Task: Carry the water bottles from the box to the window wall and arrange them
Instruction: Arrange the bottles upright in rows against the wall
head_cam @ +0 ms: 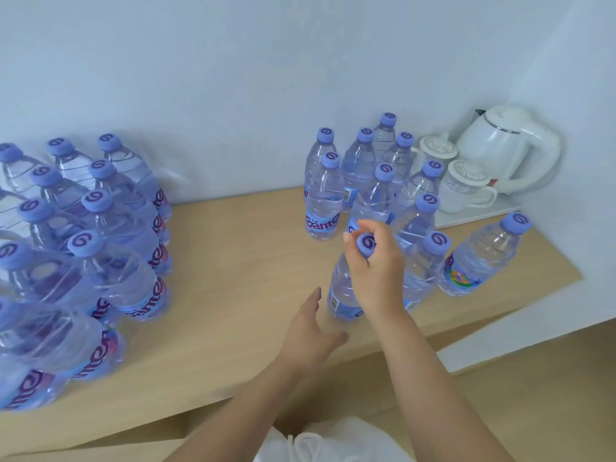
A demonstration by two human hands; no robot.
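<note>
My right hand (375,265) grips the purple cap and neck of a clear water bottle (341,291) that stands on the wooden shelf (233,268). Behind and to the right of it stands a cluster of several upright bottles (376,181) with purple caps, close to the white wall. One more bottle (480,258) stands apart at the right edge of the shelf. My left hand (311,331) hovers open, fingers stretched, just left of the held bottle's base and not touching it. A shrink-wrapped pack of several bottles (83,261) fills the left of the shelf.
A white electric kettle (510,148) and two white lidded cups (463,185) sit on a white tray at the back right. The shelf's front edge runs diagonally below my arms. White cloth (320,441) shows at the bottom.
</note>
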